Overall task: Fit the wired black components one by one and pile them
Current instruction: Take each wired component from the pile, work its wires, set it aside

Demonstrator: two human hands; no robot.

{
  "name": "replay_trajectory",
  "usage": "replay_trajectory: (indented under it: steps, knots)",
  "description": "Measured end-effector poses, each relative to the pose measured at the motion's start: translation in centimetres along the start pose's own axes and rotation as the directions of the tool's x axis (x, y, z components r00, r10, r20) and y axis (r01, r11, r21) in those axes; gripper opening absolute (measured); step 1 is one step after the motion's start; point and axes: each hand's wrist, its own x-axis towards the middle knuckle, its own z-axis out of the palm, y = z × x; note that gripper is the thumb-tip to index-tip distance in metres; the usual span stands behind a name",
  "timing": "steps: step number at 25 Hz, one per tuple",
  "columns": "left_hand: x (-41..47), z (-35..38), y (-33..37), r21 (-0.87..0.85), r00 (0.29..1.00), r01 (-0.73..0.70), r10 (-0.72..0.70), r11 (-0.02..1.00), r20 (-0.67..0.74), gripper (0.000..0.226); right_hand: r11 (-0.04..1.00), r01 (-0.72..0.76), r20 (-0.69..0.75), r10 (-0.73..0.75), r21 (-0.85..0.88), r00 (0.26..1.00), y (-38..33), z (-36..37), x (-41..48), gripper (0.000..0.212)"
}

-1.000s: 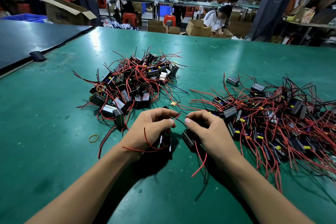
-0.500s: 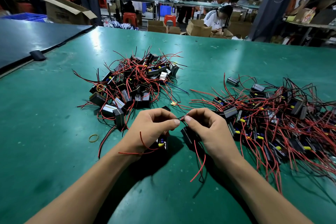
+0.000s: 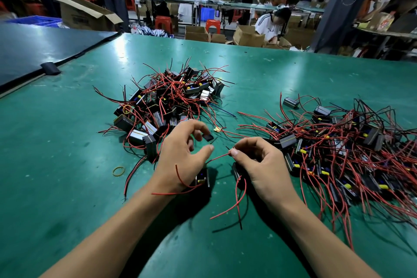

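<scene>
The left hand (image 3: 180,156) has thumb and forefinger spread apart above a black component (image 3: 202,179) tucked under its palm, though I cannot tell whether the lower fingers grip it. The right hand (image 3: 259,165) pinches the tip of a red wire (image 3: 217,157) between thumb and forefinger. Both are low over the green worktop (image 3: 67,142), between two tangled piles (image 3: 171,101) of wired components.

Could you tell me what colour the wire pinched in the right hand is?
Red; the wire shows best in the head view.
</scene>
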Motion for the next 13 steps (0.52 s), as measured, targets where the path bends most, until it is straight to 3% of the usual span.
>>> replay_trajectory:
  steps: [3,5,8,13]
  knots:
    - [-0.16,0.10,0.55,0.076,0.958,-0.277,0.269,0.958,0.097,0.013,0.999,0.027,0.021,-0.026,-0.042,0.999,0.08,0.18,-0.20,0.014]
    - [-0.39,0.37,0.61,0.161,0.925,-0.360,0.330,0.919,0.188,0.013,0.996,0.049,0.038,-0.046,-0.076,0.998,0.16,0.20,-0.29,0.015]
    - [-0.56,0.38,0.22,0.238,0.929,-0.338,0.282,0.911,0.238,0.016,0.997,0.034,0.043,-0.031,-0.066,0.999,0.26,0.13,-0.26,0.013]
    - [-0.68,0.46,0.09,0.241,0.967,-0.229,0.193,0.943,0.165,0.012,0.999,-0.035,0.035,0.035,-0.007,0.999,0.27,0.07,-0.17,0.011]
